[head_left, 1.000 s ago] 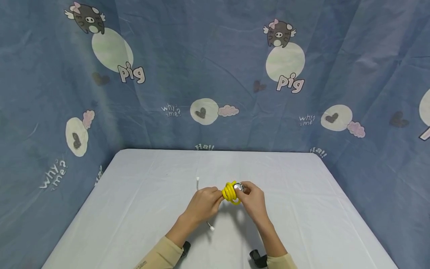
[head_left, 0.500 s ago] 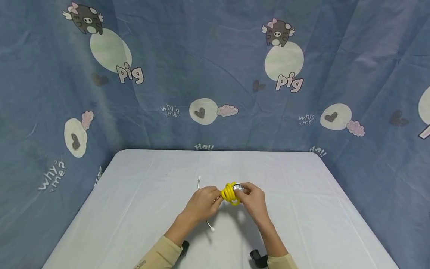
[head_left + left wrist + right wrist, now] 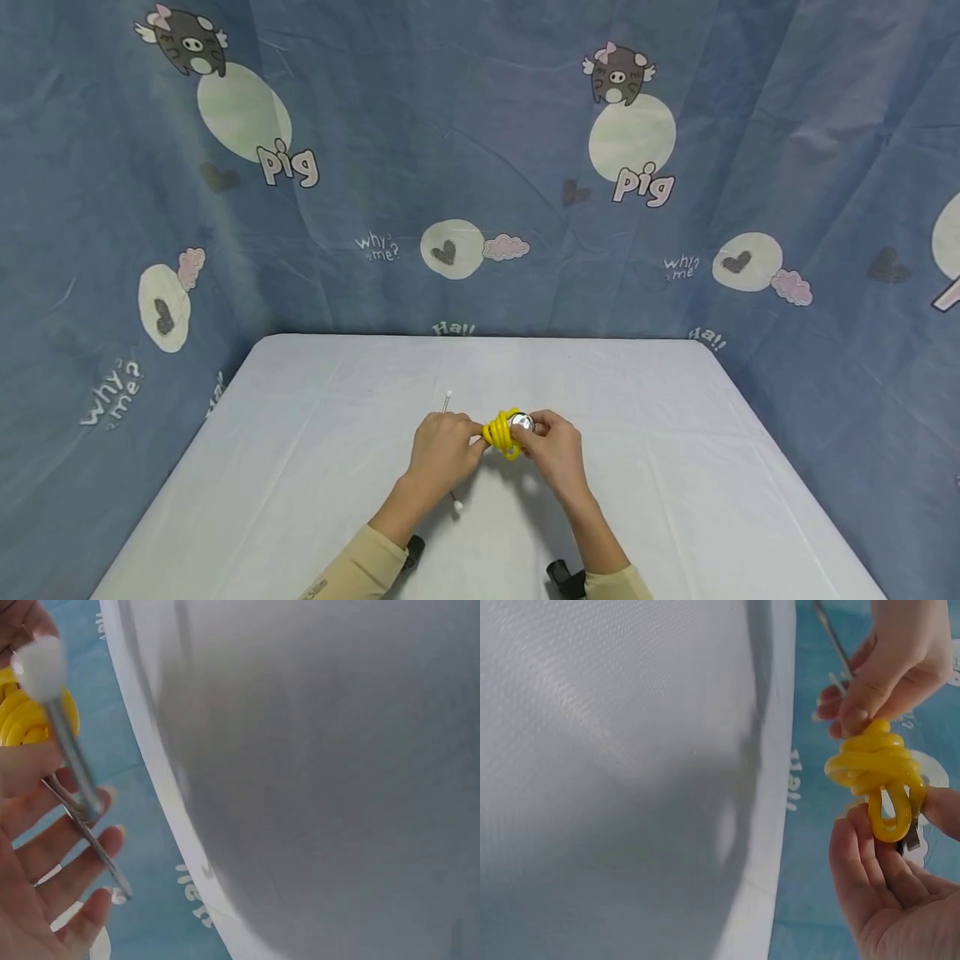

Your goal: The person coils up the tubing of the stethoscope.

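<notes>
A stethoscope with yellow tubing [image 3: 498, 432] wound into a tight bundle is held up between both hands over the table. My left hand [image 3: 442, 450] pinches it where the metal ear tubes [image 3: 88, 838] meet the tubing. These tubes spread out past the hand, and a white ear tip [image 3: 41, 669] shows large in the left wrist view. On the other side, my right hand [image 3: 558, 454] grips the round silver chest piece [image 3: 522, 422] with thumb and fingers. A loop of the yellow tubing [image 3: 877, 765] hangs out of the bundle in the right wrist view.
A white-covered table [image 3: 337, 400] spreads beneath the hands. Behind and beside it hangs a blue curtain [image 3: 480, 150] with printed pigs and lettering. Black wrist mounts [image 3: 566, 579] show near the sleeves.
Both hands have shifted slightly left with the stethoscope, and its ear tubes have turned a little. The grips on it look the same.
</notes>
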A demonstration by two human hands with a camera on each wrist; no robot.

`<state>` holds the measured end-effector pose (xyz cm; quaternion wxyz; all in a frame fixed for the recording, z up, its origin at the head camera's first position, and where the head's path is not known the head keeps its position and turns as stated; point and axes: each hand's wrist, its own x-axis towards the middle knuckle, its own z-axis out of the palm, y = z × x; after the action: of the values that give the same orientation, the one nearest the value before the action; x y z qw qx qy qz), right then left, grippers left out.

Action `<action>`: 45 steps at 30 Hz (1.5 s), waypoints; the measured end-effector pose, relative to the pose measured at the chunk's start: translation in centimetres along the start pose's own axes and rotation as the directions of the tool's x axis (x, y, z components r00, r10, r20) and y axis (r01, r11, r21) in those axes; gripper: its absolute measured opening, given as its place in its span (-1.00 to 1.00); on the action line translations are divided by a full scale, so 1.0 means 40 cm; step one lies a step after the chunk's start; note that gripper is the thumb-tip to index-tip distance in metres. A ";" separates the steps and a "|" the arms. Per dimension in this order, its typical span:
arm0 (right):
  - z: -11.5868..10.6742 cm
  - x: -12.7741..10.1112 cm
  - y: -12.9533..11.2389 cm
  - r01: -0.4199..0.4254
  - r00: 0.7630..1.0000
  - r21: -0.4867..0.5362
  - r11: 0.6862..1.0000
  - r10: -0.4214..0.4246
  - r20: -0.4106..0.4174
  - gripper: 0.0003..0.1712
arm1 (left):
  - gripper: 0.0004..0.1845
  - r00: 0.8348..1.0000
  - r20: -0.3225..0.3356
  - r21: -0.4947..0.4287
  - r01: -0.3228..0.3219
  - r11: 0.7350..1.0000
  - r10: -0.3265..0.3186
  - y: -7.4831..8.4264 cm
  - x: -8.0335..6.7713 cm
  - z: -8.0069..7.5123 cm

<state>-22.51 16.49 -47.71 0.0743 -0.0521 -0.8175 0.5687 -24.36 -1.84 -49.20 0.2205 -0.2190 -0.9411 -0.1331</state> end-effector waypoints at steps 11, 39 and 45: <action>0.008 -0.001 0.014 -0.012 1.000 -0.117 0.993 0.011 -0.001 -0.70 | -0.70 0.996 0.087 -0.087 -0.023 0.996 0.030 -0.022 -0.010 0.014; -0.049 0.000 0.047 -0.162 0.961 -0.145 0.976 0.189 0.201 -0.43 | -0.66 0.953 0.304 -0.119 0.034 0.992 0.004 -0.027 -0.019 0.010; -0.057 0.001 0.054 -0.187 0.959 -0.091 0.978 0.202 0.200 -0.50 | -0.66 0.961 0.275 -0.126 0.012 0.992 0.024 -0.035 -0.022 0.008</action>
<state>-22.12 19.33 -48.96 -0.0697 -0.0749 -0.8316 0.5458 -24.43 -3.25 -50.13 0.0731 -0.2519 -0.9516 -0.1601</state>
